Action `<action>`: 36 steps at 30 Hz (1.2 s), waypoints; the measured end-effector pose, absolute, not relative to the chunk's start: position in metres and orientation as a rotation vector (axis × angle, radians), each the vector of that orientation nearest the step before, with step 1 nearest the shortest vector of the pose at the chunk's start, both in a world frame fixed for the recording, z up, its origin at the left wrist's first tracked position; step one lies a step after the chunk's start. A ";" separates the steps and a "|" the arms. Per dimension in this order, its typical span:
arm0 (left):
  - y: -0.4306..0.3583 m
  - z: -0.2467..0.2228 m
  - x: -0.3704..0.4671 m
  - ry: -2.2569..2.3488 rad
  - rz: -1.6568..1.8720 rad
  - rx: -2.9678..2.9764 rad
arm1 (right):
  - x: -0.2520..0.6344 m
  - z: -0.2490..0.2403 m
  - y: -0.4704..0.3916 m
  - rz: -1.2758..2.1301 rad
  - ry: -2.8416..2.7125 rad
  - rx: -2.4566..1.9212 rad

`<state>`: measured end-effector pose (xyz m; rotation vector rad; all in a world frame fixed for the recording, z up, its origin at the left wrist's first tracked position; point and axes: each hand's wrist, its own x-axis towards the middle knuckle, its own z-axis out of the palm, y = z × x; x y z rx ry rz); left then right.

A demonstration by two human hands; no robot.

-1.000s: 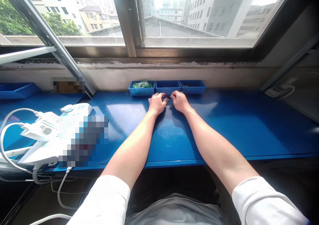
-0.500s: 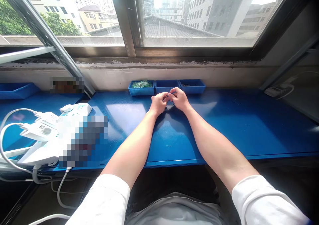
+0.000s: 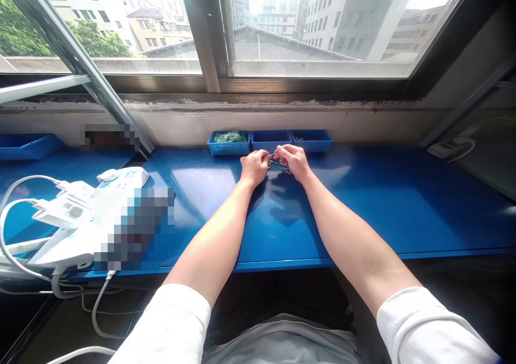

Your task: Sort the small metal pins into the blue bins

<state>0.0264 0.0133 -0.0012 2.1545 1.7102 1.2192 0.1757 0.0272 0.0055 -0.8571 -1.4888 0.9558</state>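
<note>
My left hand [image 3: 255, 167] is closed in a pinch over the blue tabletop, just in front of the bins. Facing it, my right hand [image 3: 293, 161] is also pinched shut. Between the two sets of fingertips runs a thin dark rod-like piece [image 3: 271, 155], too small to name exactly; both hands appear to grip it. Several thin metal pieces [image 3: 286, 169], perhaps screws or pins, lie loose on the table under and between my hands. A right-hand blue bin [image 3: 318, 145] has similar thin pieces inside.
A blue bin [image 3: 229, 149] holding green-and-clear plastic bags stands left of a middle blue bin [image 3: 269, 137]. On the left lies a white power strip [image 3: 108, 202] with chargers and cables, beside a pixelated area. A metal post [image 3: 100, 95] slants up nearby. The window is behind.
My hands have drawn slightly apart, the right one moving a little right and down. The thin piece between them and the loose metal pieces on the table now show more clearly.
</note>
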 end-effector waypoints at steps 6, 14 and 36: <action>0.013 -0.002 0.026 1.726 1.179 2.174 | 0.176 0.006 0.026 0.998 -1.480 -0.830; 0.019 -0.006 0.025 1.914 1.120 2.021 | 0.177 0.006 0.031 0.700 -1.567 -1.041; 0.020 -0.009 0.026 1.943 0.867 2.087 | 0.170 -0.002 0.035 0.095 -1.789 -1.574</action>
